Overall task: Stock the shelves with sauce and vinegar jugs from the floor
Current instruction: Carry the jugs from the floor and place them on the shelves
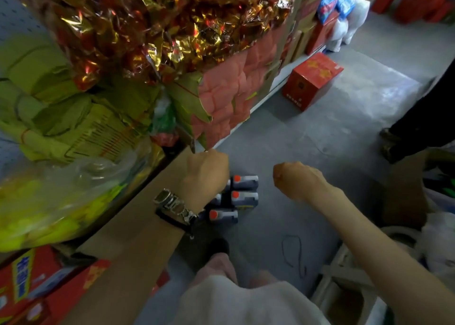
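Dark orange-capped plastic jugs (245, 198) on grey floor (320, 140): likely heavy, rigid, sloshy; grasp handles by caps. Left hand (204, 174) at their 10 o'clock, right hand (295, 179) at 2 o'clock; fingers hidden, pose untellable.

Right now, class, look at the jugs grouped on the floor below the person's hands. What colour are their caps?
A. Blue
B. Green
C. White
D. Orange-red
D: each of the jugs in clear view on the grey floor has an orange-red cap on a dark body. No green, white or blue cap shows.
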